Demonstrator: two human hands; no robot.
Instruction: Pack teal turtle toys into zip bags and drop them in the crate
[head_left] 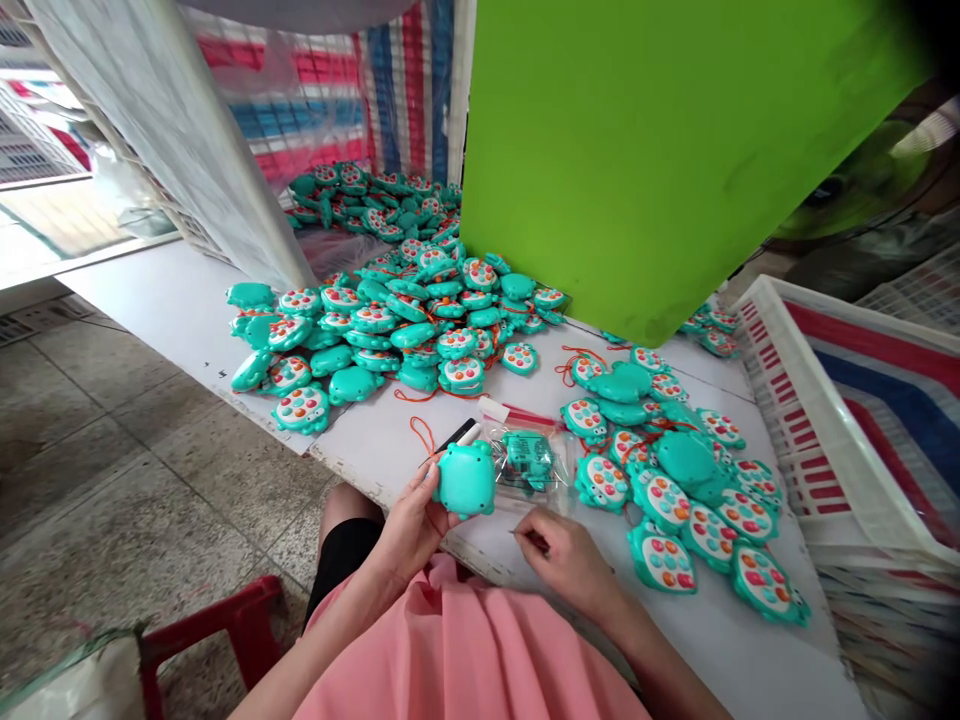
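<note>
My left hand is closed around the edge of a teal animal-shaped toy, its plain back turned up. An orange cord loop sticks out from the toy's far side. My right hand rests by the table's front edge, fingers pinched on a thin dark tool whose tip just shows; its kind I cannot make out. Between and beyond the hands lies a clear zip bag with a teal toy inside. Just past the held toy are a black pen and a white one.
A big heap of teal toys covers the table's back left; another group lies on the right. A green panel stands behind. White plastic crates are at the right, a red stool at lower left.
</note>
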